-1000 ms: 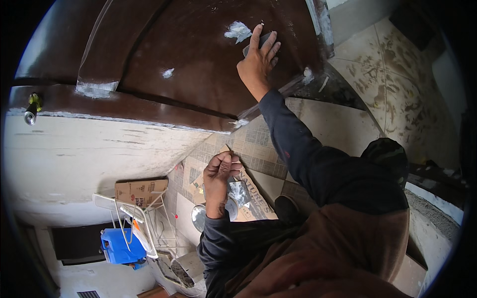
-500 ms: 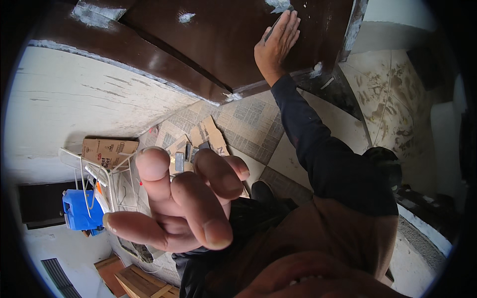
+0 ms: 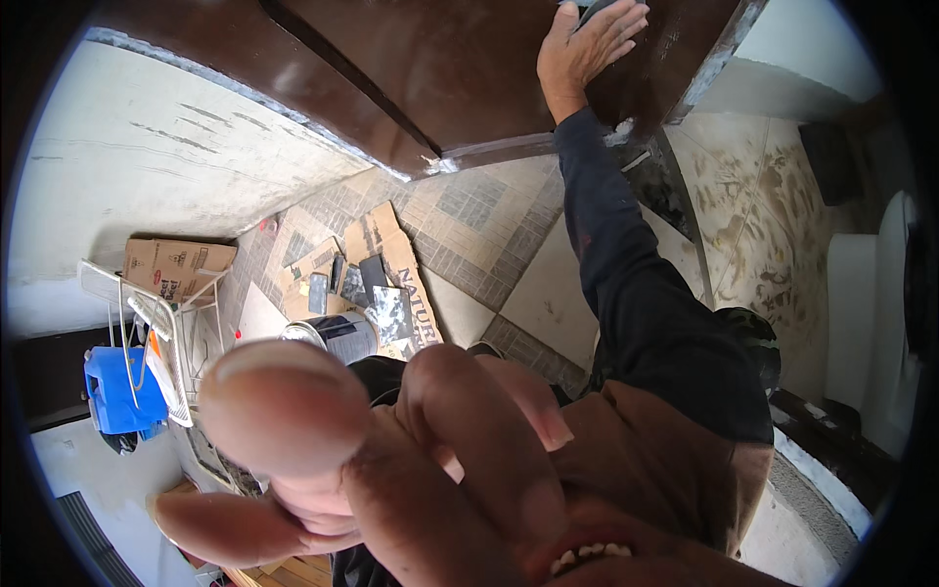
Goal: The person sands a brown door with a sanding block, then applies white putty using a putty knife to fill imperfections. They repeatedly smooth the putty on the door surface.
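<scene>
With its palm and fingers laid flat, my right hand (image 3: 589, 49) presses a dark grey sheet, which looks like sandpaper (image 3: 590, 8), against a brown door (image 3: 460, 78). The sheet is mostly hidden under the hand. Pale filler-like patches mark parts of the door, including its lower edge. My left hand (image 3: 391, 460) is raised very close to the camera, its fingers bent but apart, with nothing visible in it. Beyond it on the floor stands a metal can (image 3: 349, 336), partly covered by the fingers.
Torn cardboard (image 3: 386, 240) lies on the tiled floor with several dark flat pieces. A white metal-framed chair or rack (image 3: 176, 318), a cardboard box (image 3: 166, 262) and a blue jug (image 3: 117, 391) stand at left. At right is a white fixture (image 3: 853, 323) by a smudged floor.
My right hand has slid right and farther up the door with the dark sheet. My left hand appears larger and lower, and the view has shifted, showing the can on the floor.
</scene>
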A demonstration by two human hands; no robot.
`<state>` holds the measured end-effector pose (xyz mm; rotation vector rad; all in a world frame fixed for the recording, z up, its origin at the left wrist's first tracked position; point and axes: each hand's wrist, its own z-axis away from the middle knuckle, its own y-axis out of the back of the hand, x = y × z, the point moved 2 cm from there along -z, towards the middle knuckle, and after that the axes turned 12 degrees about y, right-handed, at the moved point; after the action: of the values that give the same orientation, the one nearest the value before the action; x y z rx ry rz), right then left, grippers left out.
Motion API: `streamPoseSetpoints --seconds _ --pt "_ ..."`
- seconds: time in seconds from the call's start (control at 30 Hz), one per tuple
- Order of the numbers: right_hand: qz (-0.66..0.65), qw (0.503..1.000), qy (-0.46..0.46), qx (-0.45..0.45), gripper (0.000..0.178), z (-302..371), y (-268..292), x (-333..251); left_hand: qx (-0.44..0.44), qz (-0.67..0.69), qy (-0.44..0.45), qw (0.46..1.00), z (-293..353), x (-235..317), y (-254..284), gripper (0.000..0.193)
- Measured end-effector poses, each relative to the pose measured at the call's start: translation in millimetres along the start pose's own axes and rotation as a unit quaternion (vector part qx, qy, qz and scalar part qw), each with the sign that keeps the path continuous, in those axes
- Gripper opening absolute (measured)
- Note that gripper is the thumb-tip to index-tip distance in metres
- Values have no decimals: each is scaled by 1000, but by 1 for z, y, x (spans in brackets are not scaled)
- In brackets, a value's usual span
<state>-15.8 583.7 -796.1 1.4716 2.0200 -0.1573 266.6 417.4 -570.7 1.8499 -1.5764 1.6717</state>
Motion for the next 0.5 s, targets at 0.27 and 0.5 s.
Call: streamPoseSetpoints --seconds 0.27,0.5 --pt "-22 997 -64 34 81 -20 16 -6 -40 22 20 999 -14 -6 -3 69" --pt "-17 998 -30 48 79 -28 5 -14 -47 15 39 998 -25 -7 1 70"
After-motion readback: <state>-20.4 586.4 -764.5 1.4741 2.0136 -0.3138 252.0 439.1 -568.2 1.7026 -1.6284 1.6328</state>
